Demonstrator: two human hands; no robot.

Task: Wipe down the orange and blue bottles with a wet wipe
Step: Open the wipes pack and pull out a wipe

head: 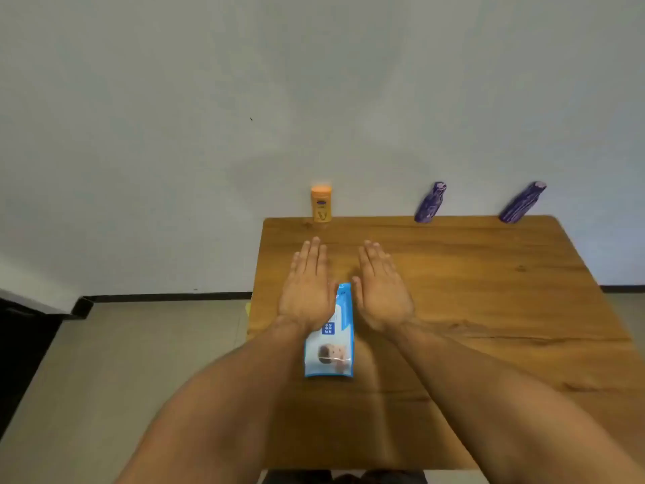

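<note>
Two hands out over the table (488, 291), both flat, palms down, fingers straight and close together, gripping nothing. Left hand (307, 291) and right hand (382, 295) sit side by side with a narrow gap, fingertips pointing to 12 o'clock toward the wall (174, 117). Taking the table middle as the dial centre, the hands are at about 9 to 10 o'clock. Left hand overlaps the far left corner of the wet wipe pack (331, 347); cannot tell whether it presses on the pack or hovers above it. Right hand is just beside the pack's far right edge; contact with the pack or the wood is not readable either. Pack: one, lying flat at 9 o'clock, long axis running 12 to 6, white and light blue film, dark blue logo patch, a baby picture on the near half, looks closed. Orange bottle (321, 203): one, upright at about 11 o'clock on the far edge against the wall, orange cap, small blue oval label, yellow-orange body. Blue bottles: two, dark blue-purple with pale streaks. First blue bottle (430, 203) is at 12 o'clock on the far edge; second blue bottle (521, 202) is at 1 o'clock by the far right corner. Both lean right in the wide-angle view and stand well apart from each other and from the hands. Count: two hands, one pack, one orange bottle, two blue bottles, one wooden table. Tiled floor (122, 361) shows at 9 o'clock beyond the table.
</note>
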